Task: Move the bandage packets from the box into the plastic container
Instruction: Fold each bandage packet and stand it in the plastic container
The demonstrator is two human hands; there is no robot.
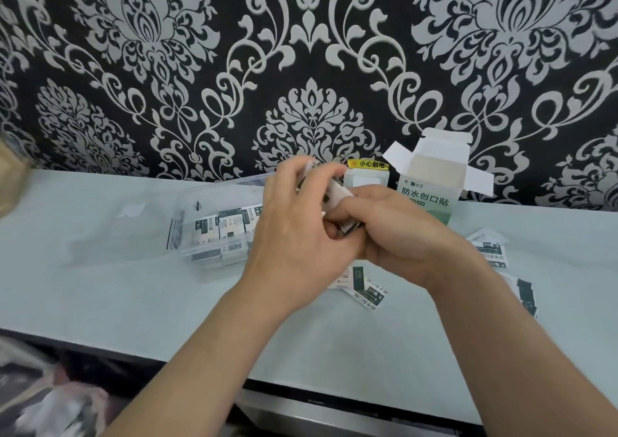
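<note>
Both hands meet above the table's middle, holding one small stack of bandage packets [334, 195] between them. My left hand [297, 225] curls round the stack from the left; my right hand [394, 232] grips it from the right and below. The clear plastic container [187, 236] lies just left of the hands with several white-and-green packets inside. The open bandage box [431, 182] stands upright behind my right hand, flaps spread. Loose packets [368, 294] lie on the table under my wrists, and more packets [491, 252] lie to the right.
A pale table [133, 296] runs along a black-and-silver patterned wall. A socket with a yellow warning label [368, 172] sits on the wall behind the hands. Blurred clutter [50, 400] lies below the table's front edge at lower left.
</note>
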